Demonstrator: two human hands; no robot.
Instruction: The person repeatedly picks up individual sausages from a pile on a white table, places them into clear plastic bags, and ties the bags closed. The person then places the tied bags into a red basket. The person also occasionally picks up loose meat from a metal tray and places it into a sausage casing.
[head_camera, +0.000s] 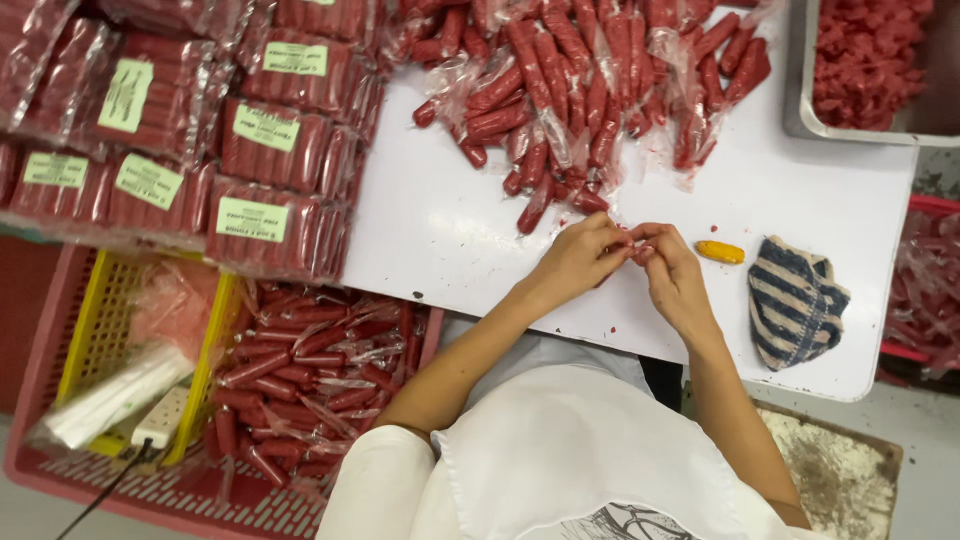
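My left hand and my right hand meet over the white table, fingertips together. Between them they pinch a small red sausage in clear wrap, mostly hidden by the fingers. Just beyond the hands lies a heap of red sausages in clear plastic wrappers, spread across the far part of the table. A small yellow object lies right next to my right hand.
A blue-striped cloth lies at the table's right. A metal tray of red mince stands at the far right. Labelled sausage packs are stacked left. Below them a red crate holds loose sausages and a yellow basket.
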